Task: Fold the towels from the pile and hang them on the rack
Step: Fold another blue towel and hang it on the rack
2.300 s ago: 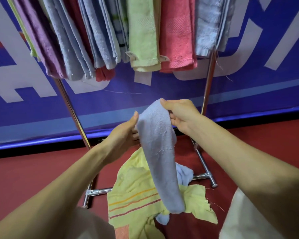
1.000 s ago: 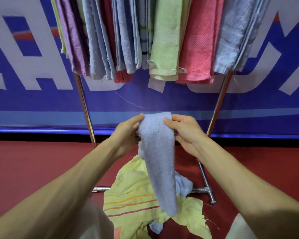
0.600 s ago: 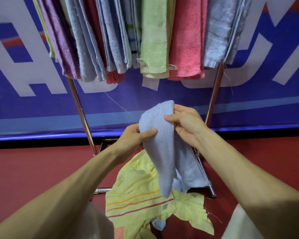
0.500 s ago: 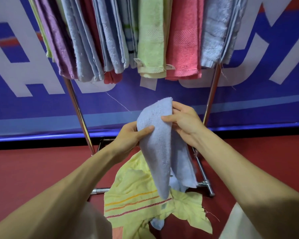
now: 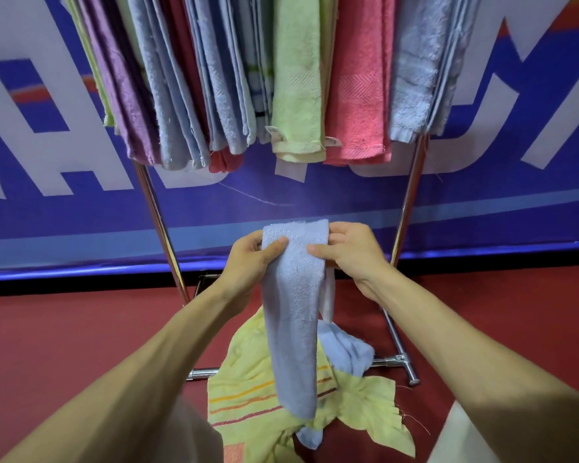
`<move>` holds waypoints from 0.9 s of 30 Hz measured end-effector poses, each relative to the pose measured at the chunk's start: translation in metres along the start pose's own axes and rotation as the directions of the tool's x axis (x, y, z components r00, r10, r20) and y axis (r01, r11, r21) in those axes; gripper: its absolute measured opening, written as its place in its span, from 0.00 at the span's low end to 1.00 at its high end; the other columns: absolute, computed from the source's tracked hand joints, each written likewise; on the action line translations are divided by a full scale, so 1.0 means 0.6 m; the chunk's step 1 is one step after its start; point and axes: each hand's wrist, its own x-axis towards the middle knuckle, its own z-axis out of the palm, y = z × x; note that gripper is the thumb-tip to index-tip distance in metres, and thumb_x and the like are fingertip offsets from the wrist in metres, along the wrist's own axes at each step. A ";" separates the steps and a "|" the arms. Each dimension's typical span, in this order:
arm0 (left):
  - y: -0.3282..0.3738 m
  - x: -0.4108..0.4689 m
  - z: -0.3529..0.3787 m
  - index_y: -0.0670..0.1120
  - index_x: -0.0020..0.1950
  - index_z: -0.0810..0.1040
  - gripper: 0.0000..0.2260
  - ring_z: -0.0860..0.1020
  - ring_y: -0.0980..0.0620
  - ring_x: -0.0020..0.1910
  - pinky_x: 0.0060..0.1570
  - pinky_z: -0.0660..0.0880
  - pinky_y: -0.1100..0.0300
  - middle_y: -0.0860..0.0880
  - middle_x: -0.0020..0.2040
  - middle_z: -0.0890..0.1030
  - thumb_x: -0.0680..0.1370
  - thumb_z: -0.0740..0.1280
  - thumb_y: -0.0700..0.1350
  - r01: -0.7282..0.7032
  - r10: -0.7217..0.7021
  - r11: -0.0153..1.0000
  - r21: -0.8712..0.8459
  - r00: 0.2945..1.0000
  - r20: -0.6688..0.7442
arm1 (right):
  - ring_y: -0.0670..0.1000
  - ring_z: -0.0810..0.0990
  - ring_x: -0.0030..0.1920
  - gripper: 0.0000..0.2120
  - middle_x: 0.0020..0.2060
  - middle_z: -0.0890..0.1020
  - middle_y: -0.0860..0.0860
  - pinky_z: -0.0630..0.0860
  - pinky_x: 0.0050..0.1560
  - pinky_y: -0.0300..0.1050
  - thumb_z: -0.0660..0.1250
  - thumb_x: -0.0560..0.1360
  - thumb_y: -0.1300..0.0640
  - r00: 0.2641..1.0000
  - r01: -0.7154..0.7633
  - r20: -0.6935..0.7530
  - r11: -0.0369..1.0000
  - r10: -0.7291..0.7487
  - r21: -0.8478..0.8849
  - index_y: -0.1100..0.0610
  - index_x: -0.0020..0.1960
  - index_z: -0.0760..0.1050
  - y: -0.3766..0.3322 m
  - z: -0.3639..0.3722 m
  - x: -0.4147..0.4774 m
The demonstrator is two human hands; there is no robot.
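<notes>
— Fingers (image 5: 340, 228) of the left hand (image 5: 248, 262) and right hand (image 5: 355, 253) pinch the top fold of the pale blue towel (image 5: 295, 312), which hangs over the pile (image 5: 258, 396) on the floor (image 5: 81, 329).

— How will it handle?

— Probably light, limp terry that sags, so hold it at the top corners. The rack (image 5: 408, 202) beyond is crowded with hung towels (image 5: 298, 78), and its uprights flank both hands. I cannot tell where free rail remains.

Lowered and levelled the folded top of the blue towel (image 5: 295, 312) between left hand (image 5: 251, 262) and right hand (image 5: 351, 252), rear flap drawn in behind.
</notes>
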 end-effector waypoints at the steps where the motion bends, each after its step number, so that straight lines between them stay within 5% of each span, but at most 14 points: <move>1: 0.006 -0.001 0.003 0.42 0.54 0.81 0.07 0.83 0.51 0.45 0.40 0.77 0.62 0.45 0.48 0.85 0.80 0.65 0.40 -0.004 0.004 1.000 0.018 1.000 -0.011 | 0.50 0.84 0.42 0.11 0.46 0.85 0.57 0.82 0.44 0.41 0.72 0.69 0.71 1.000 -0.011 -0.016 1.000 0.011 -0.001 0.61 0.48 0.79 -0.001 -0.001 -0.003; 6: 0.075 0.006 0.025 0.45 0.48 0.82 0.07 0.82 0.51 0.44 0.45 0.78 0.57 0.47 0.45 0.85 0.80 0.64 0.40 -0.061 0.058 0.985 0.164 0.998 0.022 | 0.50 0.84 0.39 0.08 0.38 0.85 0.54 0.81 0.38 0.44 0.76 0.69 0.61 0.992 -0.021 -0.128 0.997 0.012 -0.068 0.61 0.46 0.80 -0.031 -0.028 -0.021; 9: 0.152 0.008 0.041 0.46 0.45 0.83 0.08 0.80 0.52 0.42 0.43 0.75 0.59 0.48 0.43 0.84 0.79 0.65 0.40 -0.114 0.095 0.970 0.217 0.991 0.095 | 0.47 0.76 0.33 0.10 0.30 0.76 0.46 0.74 0.36 0.43 0.75 0.70 0.50 0.925 0.064 -0.330 0.932 -0.191 -0.358 0.56 0.42 0.79 -0.076 -0.055 -0.026; 12: 0.233 -0.002 0.055 0.44 0.41 0.81 0.10 0.79 0.53 0.37 0.40 0.74 0.61 0.49 0.37 0.83 0.79 0.64 0.39 -0.138 0.112 0.972 0.188 0.984 0.142 | 0.48 0.75 0.40 0.05 0.36 0.78 0.48 0.67 0.42 0.41 0.69 0.75 0.53 0.864 0.202 -0.339 0.873 -0.372 -0.444 0.54 0.43 0.77 -0.148 -0.059 -0.020; 16: 0.335 -0.026 0.060 0.42 0.43 0.79 0.08 0.80 0.51 0.38 0.37 0.76 0.62 0.48 0.35 0.83 0.80 0.62 0.39 -0.156 0.139 0.982 0.102 0.977 0.162 | 0.46 0.76 0.46 0.08 0.44 0.81 0.48 0.71 0.49 0.42 0.64 0.78 0.56 0.938 0.290 -0.111 0.919 -0.328 -0.266 0.59 0.51 0.80 -0.250 -0.035 -0.007; 19: 0.400 -0.053 0.053 0.40 0.43 0.75 0.10 0.81 0.51 0.33 0.32 0.77 0.63 0.45 0.33 0.82 0.81 0.58 0.39 -0.168 0.158 0.985 0.027 0.964 0.214 | 0.49 0.78 0.42 0.12 0.41 0.82 0.52 0.74 0.45 0.42 0.64 0.78 0.52 0.965 0.107 0.232 0.991 -0.122 0.078 0.60 0.50 0.81 -0.298 -0.024 -0.016; 22: 0.449 -0.080 0.043 0.40 0.41 0.72 0.11 0.81 0.49 0.31 0.31 0.77 0.62 0.41 0.34 0.80 0.82 0.57 0.39 -0.161 0.161 0.987 -0.023 0.948 0.273 | 0.58 0.76 0.54 0.14 0.53 0.79 0.60 0.69 0.64 0.53 0.65 0.75 0.51 0.912 -0.020 0.407 0.987 -0.048 0.161 0.59 0.53 0.80 -0.329 -0.019 -0.033; 25: 0.487 -0.099 0.032 0.42 0.38 0.68 0.12 0.78 0.52 0.26 0.28 0.75 0.65 0.44 0.32 0.75 0.82 0.56 0.39 -0.192 0.178 0.981 0.021 0.942 0.284 | 0.57 0.82 0.43 0.15 0.39 0.84 0.59 0.76 0.53 0.50 0.59 0.77 0.56 0.875 0.022 0.476 0.989 -0.091 0.148 0.62 0.43 0.82 -0.367 -0.011 -0.058; 27: 0.507 -0.109 0.028 0.41 0.37 0.69 0.14 0.78 0.53 0.24 0.26 0.73 0.66 0.45 0.28 0.77 0.82 0.55 0.39 -0.219 0.203 0.975 0.028 0.942 0.268 | 0.49 0.80 0.30 0.27 0.24 0.79 0.52 0.76 0.40 0.42 0.53 0.80 0.60 0.852 0.066 0.502 0.982 -0.149 0.179 0.58 0.28 0.81 -0.393 -0.005 -0.080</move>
